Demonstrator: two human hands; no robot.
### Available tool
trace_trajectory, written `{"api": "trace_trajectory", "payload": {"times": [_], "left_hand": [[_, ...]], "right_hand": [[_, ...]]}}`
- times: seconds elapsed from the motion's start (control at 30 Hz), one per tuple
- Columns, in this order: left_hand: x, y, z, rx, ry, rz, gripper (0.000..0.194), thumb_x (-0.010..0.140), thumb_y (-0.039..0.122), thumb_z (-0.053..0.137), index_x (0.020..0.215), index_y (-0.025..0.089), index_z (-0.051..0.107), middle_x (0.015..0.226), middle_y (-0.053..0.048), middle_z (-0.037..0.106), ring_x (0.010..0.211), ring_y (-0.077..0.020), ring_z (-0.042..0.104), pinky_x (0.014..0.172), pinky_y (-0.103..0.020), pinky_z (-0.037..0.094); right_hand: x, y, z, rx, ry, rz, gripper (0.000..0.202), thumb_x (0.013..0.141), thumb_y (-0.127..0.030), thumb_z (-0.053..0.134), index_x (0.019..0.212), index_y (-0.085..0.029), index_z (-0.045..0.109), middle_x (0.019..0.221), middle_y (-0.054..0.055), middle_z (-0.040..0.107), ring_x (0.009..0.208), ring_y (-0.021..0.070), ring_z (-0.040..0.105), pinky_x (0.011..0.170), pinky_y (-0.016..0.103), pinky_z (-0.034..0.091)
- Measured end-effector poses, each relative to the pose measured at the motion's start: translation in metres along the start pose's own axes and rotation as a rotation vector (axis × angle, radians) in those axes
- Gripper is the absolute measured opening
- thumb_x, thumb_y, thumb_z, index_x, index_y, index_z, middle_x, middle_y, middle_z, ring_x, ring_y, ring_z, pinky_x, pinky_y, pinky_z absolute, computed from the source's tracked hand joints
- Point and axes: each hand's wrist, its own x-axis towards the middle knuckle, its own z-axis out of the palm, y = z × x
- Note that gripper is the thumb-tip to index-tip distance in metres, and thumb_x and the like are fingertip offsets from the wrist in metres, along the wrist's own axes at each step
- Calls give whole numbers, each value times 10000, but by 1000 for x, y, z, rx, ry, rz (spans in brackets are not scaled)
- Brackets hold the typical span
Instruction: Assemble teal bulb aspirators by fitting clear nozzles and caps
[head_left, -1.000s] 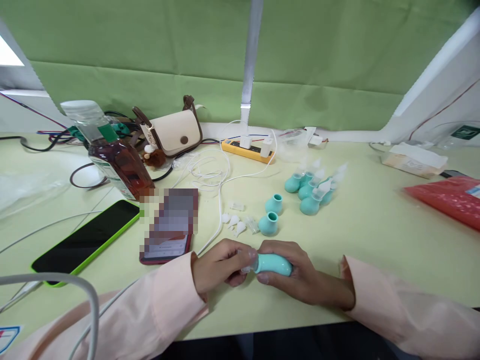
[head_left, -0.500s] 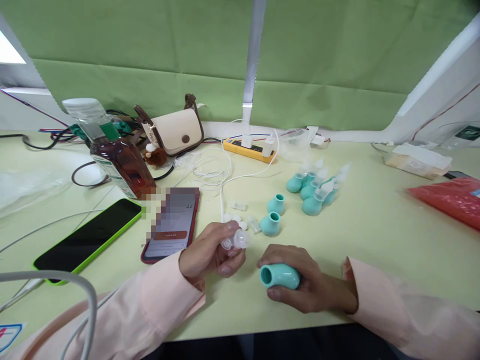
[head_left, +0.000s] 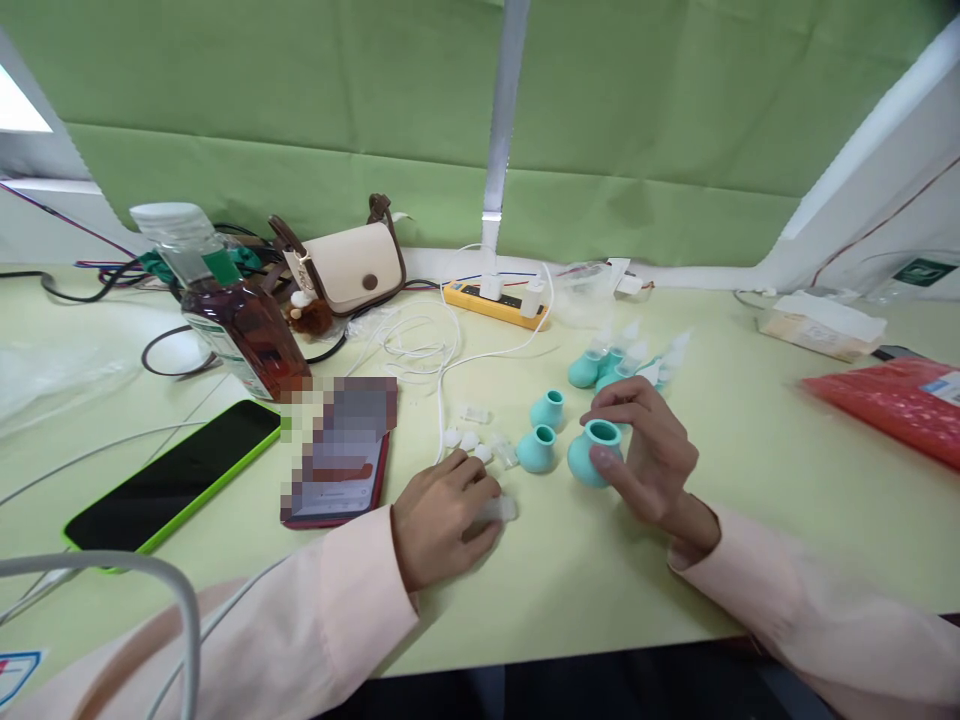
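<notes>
My right hand grips a teal rubber bulb between thumb and fingers, upright with its round mouth facing up. My left hand is low over the table, palm down, its fingers curled around a clear plastic nozzle piece that shows past the fingertips. Just beyond its fingers lie several small white pieces and a clear plastic tube. Two open-mouthed teal bulbs stand between my hands. Farther back are several teal bulbs with clear pointed tips, partly hidden by my right hand.
A red-cased phone and a green-cased phone lie on the left. Behind them stand a bottle of dark liquid and a cream handbag. A yellow power strip sits at the back, a red plastic package at right.
My right hand has moved forward and turned the bulb from lying sideways to upright. My left hand has turned palm down and lowered toward the table with the clear piece.
</notes>
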Motion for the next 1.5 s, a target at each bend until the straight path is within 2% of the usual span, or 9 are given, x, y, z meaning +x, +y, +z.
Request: {"api": "trace_trajectory", "payload": {"times": [0.23,0.5,0.73,0.8,0.97,1.03,1.13,1.37,1.5], "left_hand": [[3,-7,4,148,56,-115,195,776,165,458,951,138,542,876,-83,579,851,-212,512,686,-342,490],[3,-8,6,202,98,-192,283,759,105,450,1036,138,500,1008,-105,561,919,-217,543,685,-333,517],[2,-7,3,189,127,-146,240,756,131,449,982,156,526,1023,-103,541,925,-219,536,671,-337,517],[1,-7,3,197,139,-137,235,757,135,445,974,161,530,1020,-102,543,923,-224,533,637,-332,519],[-1,-5,3,217,197,-98,219,747,149,448,945,166,540,1011,-98,552,914,-236,527,595,-327,506],[-1,-5,2,216,214,-84,214,742,156,456,937,167,542,1006,-99,554,909,-236,526,606,-327,500],[-1,-3,1,216,244,-50,205,739,162,464,926,161,546,993,-107,556,891,-234,529,607,-318,491],[-2,0,-1,147,278,54,194,756,173,449,918,138,550,974,-122,545,890,-231,519,650,-328,477],[-3,-2,1,120,272,56,193,753,173,447,910,134,553,967,-121,542,881,-231,520,649,-334,479]], "right_hand": [[2,20,-4,-312,-182,-76,54,592,-221,518,630,-186,504,651,35,521,474,109,428,393,243,327],[2,27,-7,-518,-206,-139,98,588,-273,519,586,-176,533,646,23,570,446,93,442,412,234,295],[1,31,-6,-612,-341,-111,174,634,-331,522,616,-169,583,703,27,591,447,82,409,454,239,303],[2,32,-8,-637,-296,-138,188,640,-349,529,639,-173,596,711,26,594,459,88,419,468,244,320],[11,37,-23,-720,-8,-167,154,655,-298,555,740,-177,597,813,66,585,615,151,510,553,287,390],[16,43,-30,-792,67,-128,176,662,-278,557,801,-178,597,912,91,564,778,212,513,620,323,396],[20,53,-36,-932,77,-13,197,665,-303,558,819,-188,604,1008,101,533,926,286,449,641,358,377],[15,68,-30,-944,-158,283,170,704,-307,499,760,-175,591,780,63,589,693,206,535,436,248,287],[13,69,-28,-890,-223,289,139,715,-227,476,777,-176,589,677,31,588,593,165,533,419,232,286]]}}
